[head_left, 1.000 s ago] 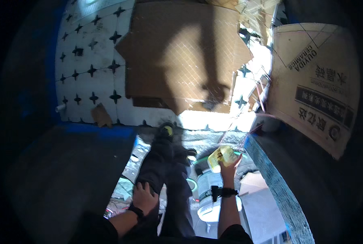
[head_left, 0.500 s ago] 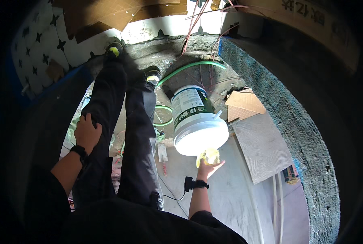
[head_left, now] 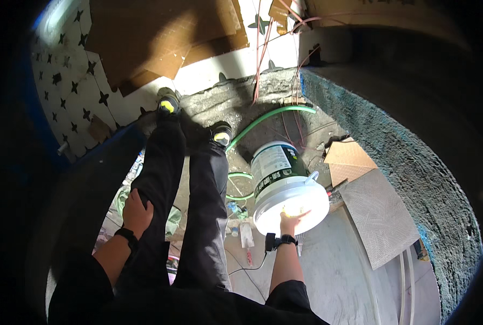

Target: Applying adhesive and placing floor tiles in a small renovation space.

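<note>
My right hand (head_left: pixel 291 222) is over the white lid of a large plastic bucket (head_left: pixel 274 168) and holds a yellow sponge-like piece (head_left: pixel 289 210). Glare on the lid washes out most of that piece. Its thumb points out to the right. The bucket has a dark green and white label and a white handle at its side; it looks upright on the floor. My left hand (head_left: pixel 138 212) lies on my dark trouser leg at the knee, holding nothing, with its fingers apart.
A green hose (head_left: pixel 268 115) curves behind the bucket. To the right are cardboard (head_left: pixel 351 161), a grey ridged tile (head_left: pixel 379 216) and a rough low wall (head_left: pixel 393 146). Pink wires (head_left: pixel 260 54) hang at the back. A trowel-like tool (head_left: pixel 246 236) lies left of the bucket.
My right hand has moved from the near edge of the lid onto its top with the yellow piece. My view has shifted; my left hand stays on my leg.
</note>
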A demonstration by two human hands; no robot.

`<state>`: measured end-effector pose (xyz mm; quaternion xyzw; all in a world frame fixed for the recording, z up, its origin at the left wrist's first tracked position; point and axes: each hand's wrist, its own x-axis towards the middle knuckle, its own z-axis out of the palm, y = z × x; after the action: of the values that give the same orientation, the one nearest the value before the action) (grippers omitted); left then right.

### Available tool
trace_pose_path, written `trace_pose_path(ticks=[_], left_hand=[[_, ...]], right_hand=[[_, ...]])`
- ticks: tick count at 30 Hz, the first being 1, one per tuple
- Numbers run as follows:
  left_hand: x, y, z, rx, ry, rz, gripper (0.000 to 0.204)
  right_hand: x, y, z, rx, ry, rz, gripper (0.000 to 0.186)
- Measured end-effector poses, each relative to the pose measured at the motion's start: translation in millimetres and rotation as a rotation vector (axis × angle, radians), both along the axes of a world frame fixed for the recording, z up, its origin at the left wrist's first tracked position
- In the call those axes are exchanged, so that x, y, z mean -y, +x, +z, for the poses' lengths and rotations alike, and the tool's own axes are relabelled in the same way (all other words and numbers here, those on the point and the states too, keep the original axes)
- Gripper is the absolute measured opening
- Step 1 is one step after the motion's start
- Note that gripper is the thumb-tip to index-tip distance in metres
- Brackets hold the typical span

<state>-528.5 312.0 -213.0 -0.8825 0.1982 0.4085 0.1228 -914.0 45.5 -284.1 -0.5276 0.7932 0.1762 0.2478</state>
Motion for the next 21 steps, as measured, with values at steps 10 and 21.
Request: trace_pose_path(ticks=[10, 21], left_hand=[[-5, 1, 49, -0.134, 0.032, -0.081, 0.074], [17, 18, 51, -0.118, -0.023, 0.000, 0.071]], right_hand=[[-2, 48, 80, 0.554, -0.562, -0.603, 0.103], [58, 176, 93, 0.230, -0.526, 0.359, 0.104]])
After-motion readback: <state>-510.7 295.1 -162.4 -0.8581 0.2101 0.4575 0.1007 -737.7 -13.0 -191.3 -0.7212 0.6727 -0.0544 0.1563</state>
